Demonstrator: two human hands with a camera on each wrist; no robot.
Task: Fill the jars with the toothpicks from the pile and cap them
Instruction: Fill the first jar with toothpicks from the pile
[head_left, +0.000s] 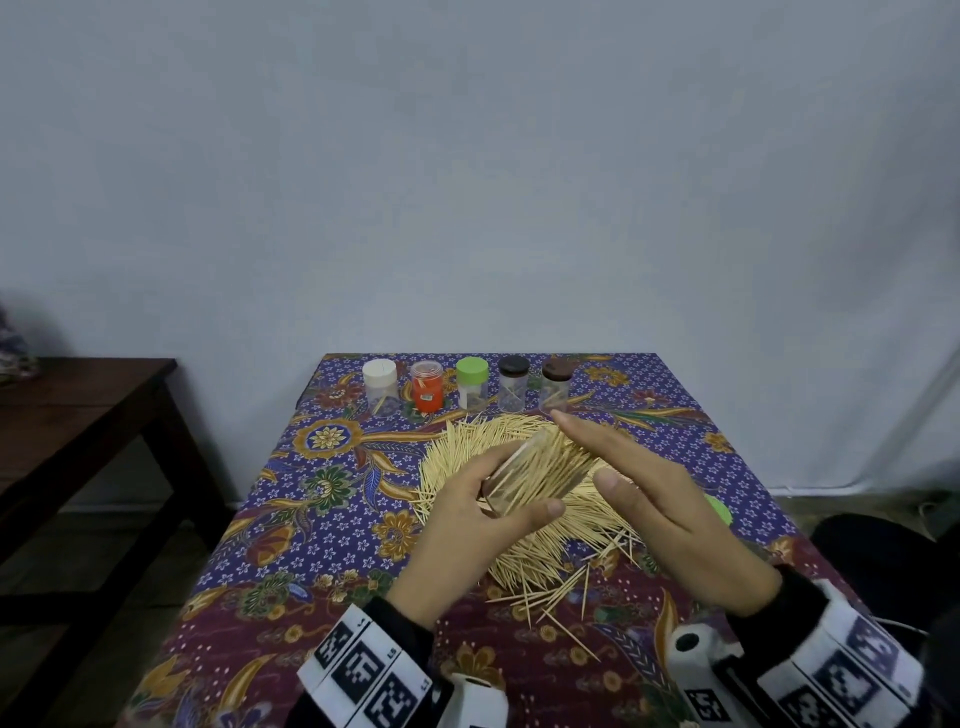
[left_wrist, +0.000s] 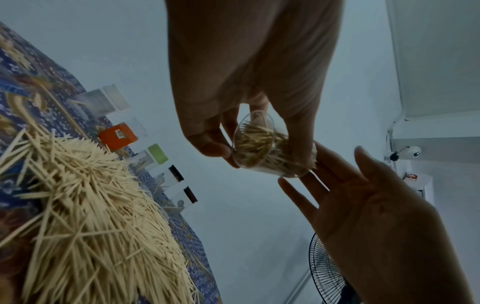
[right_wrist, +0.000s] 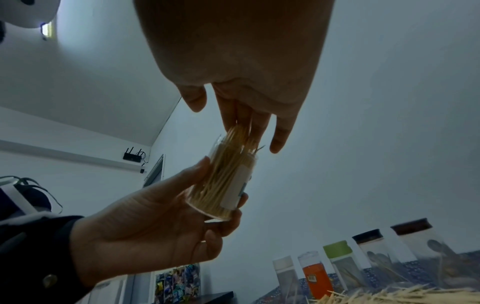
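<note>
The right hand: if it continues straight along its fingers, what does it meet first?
Probably the toothpicks sticking out of the open jar held by the left hand; the right hand seems to touch them already.

Home room: batik-clothed table (head_left: 332, 525), standing fan (left_wrist: 330, 273), wall router (right_wrist: 133, 156).

Left hand (head_left: 470, 525), palm turned inward, thumb and curled fingers gripping a clear plastic cylindrical jar (head_left: 540, 473) packed with pale wooden toothpicks, tilted above the table. Right hand (head_left: 660, 499) extended flat, fingers straight and together, fingertips (right_wrist: 241, 127) touching the toothpick ends at the jar's mouth. Both wrists in dark sleeves with black-and-white marker bands.
</note>
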